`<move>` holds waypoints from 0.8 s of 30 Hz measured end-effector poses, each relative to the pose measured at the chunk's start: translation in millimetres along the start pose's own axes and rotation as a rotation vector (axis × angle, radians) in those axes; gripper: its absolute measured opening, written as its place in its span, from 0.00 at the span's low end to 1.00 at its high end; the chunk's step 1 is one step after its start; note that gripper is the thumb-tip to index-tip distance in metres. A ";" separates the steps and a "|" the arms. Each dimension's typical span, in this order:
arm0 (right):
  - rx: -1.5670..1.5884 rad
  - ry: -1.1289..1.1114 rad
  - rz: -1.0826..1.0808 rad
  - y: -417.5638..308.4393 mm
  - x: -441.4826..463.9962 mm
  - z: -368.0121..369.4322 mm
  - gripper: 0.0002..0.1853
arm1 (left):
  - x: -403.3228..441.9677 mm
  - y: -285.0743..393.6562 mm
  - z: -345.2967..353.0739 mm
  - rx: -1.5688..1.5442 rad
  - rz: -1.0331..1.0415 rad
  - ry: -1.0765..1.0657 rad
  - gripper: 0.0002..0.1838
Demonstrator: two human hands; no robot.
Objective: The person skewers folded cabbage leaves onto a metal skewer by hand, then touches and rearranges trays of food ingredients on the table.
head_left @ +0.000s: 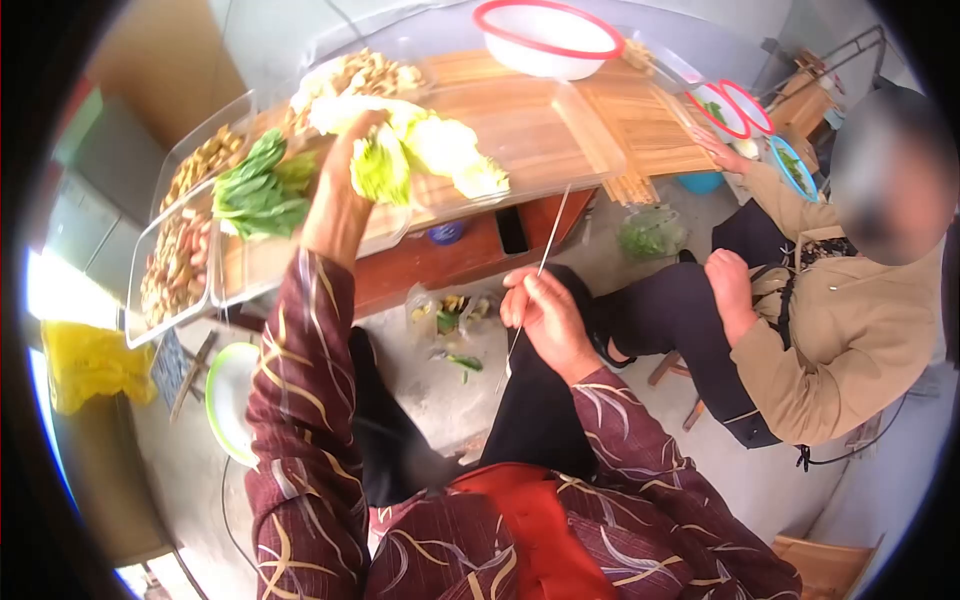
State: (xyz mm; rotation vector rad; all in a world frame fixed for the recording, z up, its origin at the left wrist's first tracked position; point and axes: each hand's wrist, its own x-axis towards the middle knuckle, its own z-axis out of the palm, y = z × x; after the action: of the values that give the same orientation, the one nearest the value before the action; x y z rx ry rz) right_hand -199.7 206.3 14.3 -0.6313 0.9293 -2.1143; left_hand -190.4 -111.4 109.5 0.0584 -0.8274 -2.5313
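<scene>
My left hand (pixel 345 190) reaches over the clear plastic tray (pixel 520 130) and has its fingers closed on pale green lettuce leaves (pixel 430 145). Part of the hand is hidden by the leaves. Dark leafy greens (pixel 262 190) lie just left of it. Above my lap, my right hand (pixel 548 315) pinches a thin pale skewer (pixel 553 235), which points up toward the tray's edge. Nothing is threaded on the skewer.
Trays of brownish food pieces (pixel 178 265) stand at the left. A red-rimmed white bowl (pixel 550 45) sits at the back. Another person (pixel 840 330) is seated at the right, one hand at the board. Bagged scraps (pixel 450 312) lie on the floor.
</scene>
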 end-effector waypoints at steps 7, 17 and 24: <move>-0.320 0.278 -0.007 -17.2 33.8 8.0 0.12 | -151.0 -40.7 -17.1 -0.035 -0.083 0.192 0.13; -1.677 0.139 -0.092 -63.3 194.1 -8.6 0.13 | -187.4 -68.0 -25.7 0.022 -0.106 0.352 0.11; -2.223 0.024 0.137 -49.9 204.3 -9.6 0.19 | -184.9 -64.9 -48.8 0.121 -0.075 0.409 0.12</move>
State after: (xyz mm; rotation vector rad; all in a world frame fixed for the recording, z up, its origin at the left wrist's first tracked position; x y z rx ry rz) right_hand -352.5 75.0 75.5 -1.2932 2.8994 -0.0677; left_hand -45.1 -9.0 13.6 0.6334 -0.8183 -2.4098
